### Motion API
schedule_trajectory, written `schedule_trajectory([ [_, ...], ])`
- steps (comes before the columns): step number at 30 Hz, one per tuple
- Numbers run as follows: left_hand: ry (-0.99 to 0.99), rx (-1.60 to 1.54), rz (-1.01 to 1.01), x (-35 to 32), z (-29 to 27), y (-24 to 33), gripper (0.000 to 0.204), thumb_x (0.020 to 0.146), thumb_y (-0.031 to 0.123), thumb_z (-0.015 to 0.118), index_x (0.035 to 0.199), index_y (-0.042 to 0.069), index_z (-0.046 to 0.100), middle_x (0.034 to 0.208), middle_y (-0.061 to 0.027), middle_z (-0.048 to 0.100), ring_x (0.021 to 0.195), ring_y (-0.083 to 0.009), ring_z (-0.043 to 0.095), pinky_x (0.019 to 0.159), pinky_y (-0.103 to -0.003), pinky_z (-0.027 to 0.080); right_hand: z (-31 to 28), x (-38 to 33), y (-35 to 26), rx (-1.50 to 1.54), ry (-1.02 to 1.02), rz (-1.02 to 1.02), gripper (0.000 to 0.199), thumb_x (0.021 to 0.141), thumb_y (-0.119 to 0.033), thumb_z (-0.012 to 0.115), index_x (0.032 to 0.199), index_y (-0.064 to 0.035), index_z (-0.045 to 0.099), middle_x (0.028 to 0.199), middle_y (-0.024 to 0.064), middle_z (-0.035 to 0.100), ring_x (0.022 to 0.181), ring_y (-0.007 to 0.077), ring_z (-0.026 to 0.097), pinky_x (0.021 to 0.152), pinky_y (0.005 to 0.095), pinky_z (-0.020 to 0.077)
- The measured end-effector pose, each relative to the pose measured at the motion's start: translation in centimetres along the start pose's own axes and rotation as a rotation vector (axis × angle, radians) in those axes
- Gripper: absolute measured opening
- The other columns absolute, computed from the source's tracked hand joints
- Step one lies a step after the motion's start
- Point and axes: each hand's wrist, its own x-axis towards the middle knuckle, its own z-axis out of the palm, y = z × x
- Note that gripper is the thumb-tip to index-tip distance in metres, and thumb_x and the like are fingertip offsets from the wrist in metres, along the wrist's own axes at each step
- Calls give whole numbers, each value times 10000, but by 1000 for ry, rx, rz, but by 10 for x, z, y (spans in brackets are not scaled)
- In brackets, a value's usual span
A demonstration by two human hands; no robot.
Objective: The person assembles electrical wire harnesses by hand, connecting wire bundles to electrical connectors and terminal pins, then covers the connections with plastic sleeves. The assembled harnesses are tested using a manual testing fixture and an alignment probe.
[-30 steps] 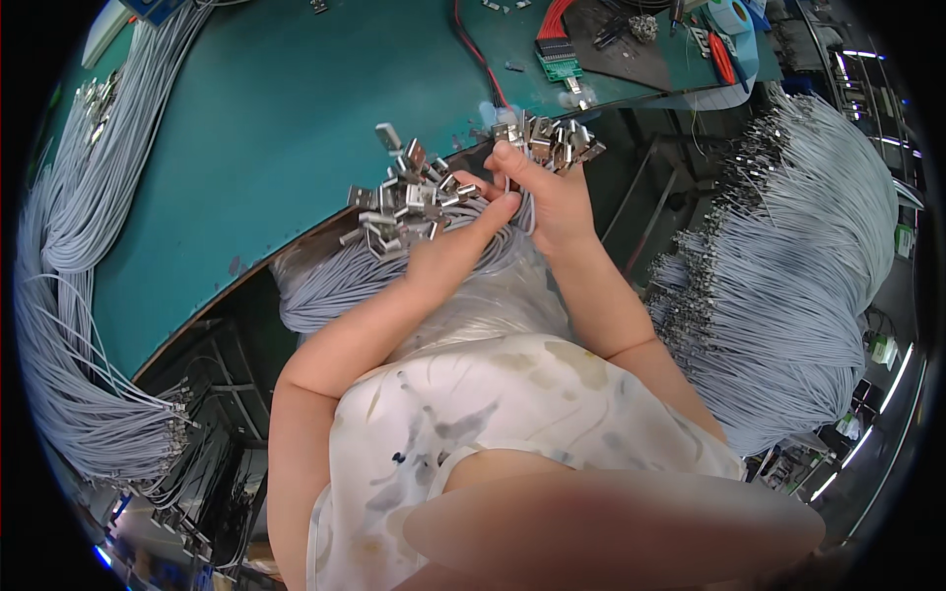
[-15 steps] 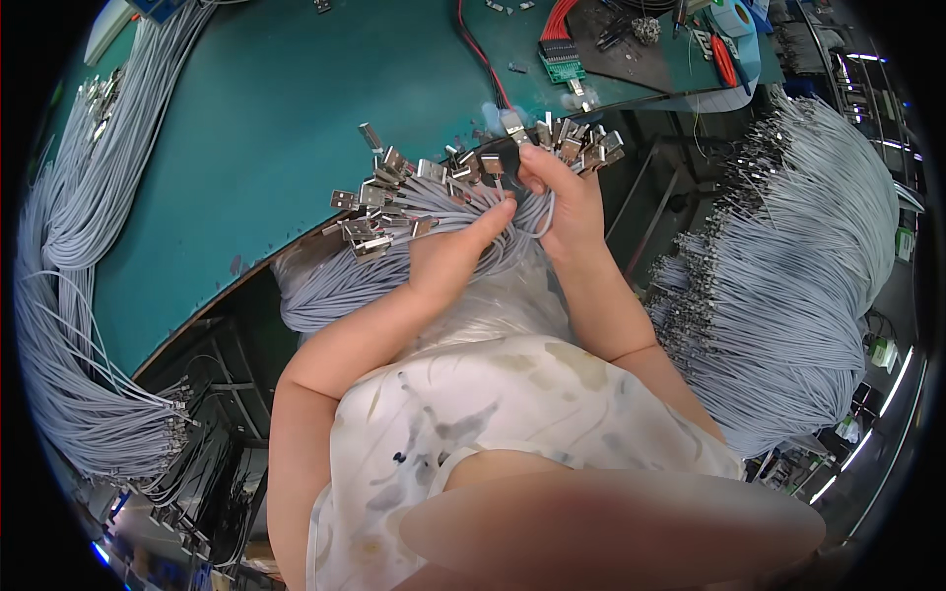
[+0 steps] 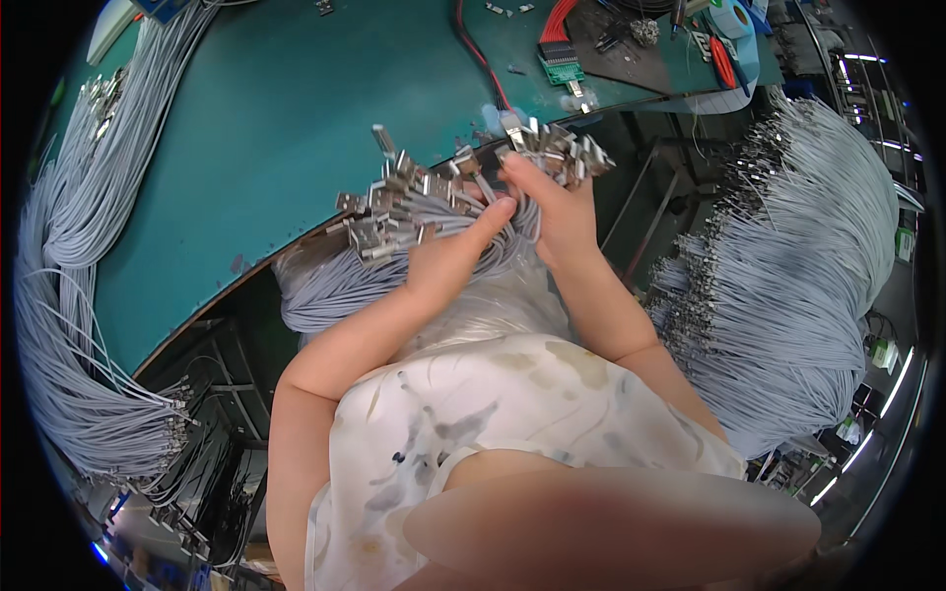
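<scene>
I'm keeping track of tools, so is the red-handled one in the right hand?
No, the right hand holds grey cables, and the red-handled tool lies apart, toward the green table's right end.

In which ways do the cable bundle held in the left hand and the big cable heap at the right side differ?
Size: the bundle is small; the heap is far larger.
Hold: the left hand grips the bundle, while no hand holds the heap.
Connectors: the bundle's connectors fan out loosely; those of the heap sit densely along its left side.
Shared: both are grey cables with connector ends.
</scene>
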Motion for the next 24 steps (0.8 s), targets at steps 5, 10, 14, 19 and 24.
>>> schedule_trajectory([
  [5, -26, -66, 30, -1, 1, 6, 170, 770, 161, 615, 852, 38, 532, 846, -38, 575, 764, -113, 528, 713, -249, 420, -8, 5, 4, 24, 82, -74, 189, 739, -25, 596, 919, -31, 539, 755, 28, 561, 618, 68, 499, 534, 195, 403],
  [10, 73, -99, -22, 1, 4, 7, 221, 732, 111, 650, 838, 53, 465, 811, -35, 567, 727, -102, 520, 671, -248, 426, 0, 11, 2, 41, 102, -122, 134, 751, -38, 592, 876, -33, 542, 748, 26, 564, 600, 72, 495, 528, 196, 394],
  [14, 105, -91, -20, 1, 5, 9, 247, 719, 115, 664, 826, 60, 448, 794, -27, 563, 712, -102, 519, 656, -247, 427, 5, 11, 3, 89, 95, -133, 139, 746, -41, 604, 873, -35, 547, 743, 28, 569, 607, 82, 509, 529, 206, 410],
  [19, 65, -45, -83, -1, 5, 10, 222, 731, 133, 654, 833, 57, 471, 843, -24, 551, 766, -104, 510, 688, -250, 415, 0, 9, -6, 29, -96, 53, 184, 736, -23, 607, 908, -32, 541, 758, 36, 572, 631, 101, 542, 543, 234, 446],
  [24, -91, 63, 283, 0, 2, 3, 114, 783, 64, 585, 839, 47, 488, 834, -57, 559, 735, -148, 552, 708, -273, 434, -4, -2, 2, 109, 81, 23, 121, 691, -36, 651, 781, -28, 572, 689, 22, 567, 563, 87, 501, 495, 221, 401],
])
